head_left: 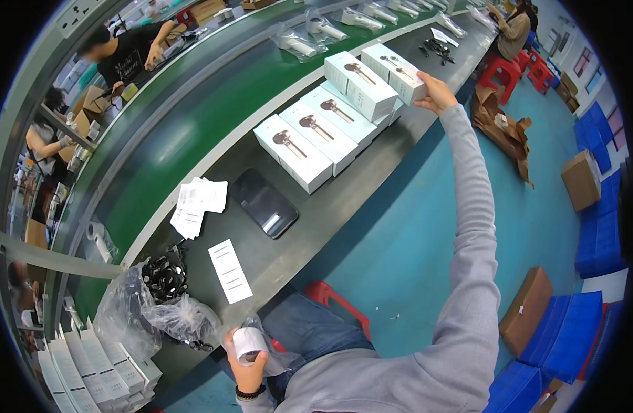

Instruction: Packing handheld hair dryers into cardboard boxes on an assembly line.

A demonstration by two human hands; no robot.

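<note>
My right hand (437, 93) reaches far out and is closed on the near end of a white box (393, 72), its fingers round the side. That box sits at the right end of a stack of white and pale-blue boxes (308, 141), printed with a round-headed handheld device. Low in the view, my left hand (246, 368) is closed round a white round-headed device (248, 344) in a clear plastic bag. The device's round end faces up; its lower part is hidden. A printed white slip (230, 271) lies on the table near my left hand.
A dark phone (264, 202) and a pile of paper slips (199, 205) lie on the table. Black cables (166, 277) spill from a plastic bag beside upright boxes (89, 368). Bagged white devices (326, 30) line the green conveyor (185, 113). Co-workers sit across. Red stools (501, 76) stand beyond.
</note>
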